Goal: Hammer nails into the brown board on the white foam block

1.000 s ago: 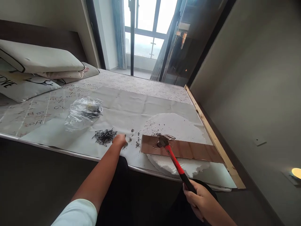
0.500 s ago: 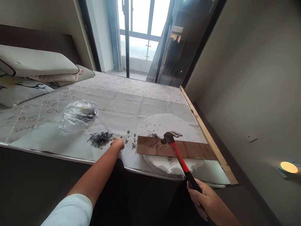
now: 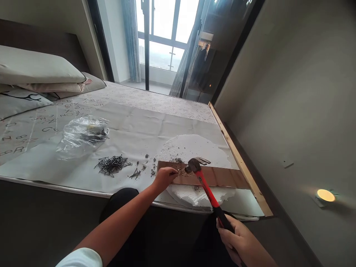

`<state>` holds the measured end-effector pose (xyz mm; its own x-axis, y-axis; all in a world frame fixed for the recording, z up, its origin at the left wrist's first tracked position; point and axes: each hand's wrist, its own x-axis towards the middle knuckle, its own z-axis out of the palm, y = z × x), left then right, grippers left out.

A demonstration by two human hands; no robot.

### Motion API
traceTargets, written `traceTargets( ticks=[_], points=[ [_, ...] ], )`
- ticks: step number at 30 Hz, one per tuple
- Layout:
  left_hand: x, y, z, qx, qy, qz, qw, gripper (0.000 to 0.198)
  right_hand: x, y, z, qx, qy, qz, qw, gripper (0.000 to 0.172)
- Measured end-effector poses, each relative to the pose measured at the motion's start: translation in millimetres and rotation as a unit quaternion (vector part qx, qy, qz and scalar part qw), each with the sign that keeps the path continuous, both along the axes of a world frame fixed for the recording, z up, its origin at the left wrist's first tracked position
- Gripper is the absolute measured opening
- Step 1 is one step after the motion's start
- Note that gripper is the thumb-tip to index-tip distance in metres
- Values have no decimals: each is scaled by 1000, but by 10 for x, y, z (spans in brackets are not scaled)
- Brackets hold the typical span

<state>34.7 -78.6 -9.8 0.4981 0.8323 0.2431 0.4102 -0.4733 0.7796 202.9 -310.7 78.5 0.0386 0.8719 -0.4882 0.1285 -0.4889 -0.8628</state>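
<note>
- L. hand [image 3: 164, 177]: mine, over left end of brown board; thumb + fingers drawn in close at tips. Dark sliver there, poss. a nail; too small to tell whether I've hold of it.
- R. hand [image 3: 232, 235]: mine, fingers wrapped fully round black grip of claw hammer [image 3: 207, 189].
- Claw hammer, 1 pc.: red/black handle, steel head low over board, face toward L. fingertips, near them; contact w/ board can't be told.
- Brown board [image 3: 219, 176], 1 pc.: flat strip, laid across foam slab; grit around L. fingers.
- Step in hand (my judgmt.): setting fingertips at the work spot on board, hammer held ready alongside.
- Next move calls for (my judgmt.): steady L. fingers, tips kept clear of hammer face, R. grip firm, head kept square to board.
- White foam slab [image 3: 198, 144], 1 pc.: roundish, ragged near edge, under board.
- Loose nails [image 3: 135, 174], few: on sheet, betw. pile & L. hand.
- Nail pile [image 3: 112, 165], qty. unk.: left of L. hand, well apart from board.
- Clear plastic bag [image 3: 80, 135], 1 pc.: crumpled, dark contents unclear, beyond pile.
- Pale sheet [image 3: 139, 122]: under all the above, on letter-print mattress [image 3: 167, 98].
- Timber rail [image 3: 241, 157]: along right edge, just past board's end.
</note>
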Motion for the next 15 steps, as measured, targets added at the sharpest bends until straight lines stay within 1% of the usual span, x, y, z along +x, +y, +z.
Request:
traceTargets(
  ticks=[3,7,13,15],
  points=[
    [6,34,-50,6,22,1,1000,7,-15,-4,-28,-3,3,4,1000,21],
    [11,57,-75,13,29,8,999,7,-32,1,-36,-6,-6,-1,1000,20],
    [22,55,-97,17,60,-3,998,9,-66,33,36,-27,5,9,1000,17],
    [21,60,-109,21,65,-1,998,9,-73,43,58,-22,-1,10,1000,16]
  ],
)
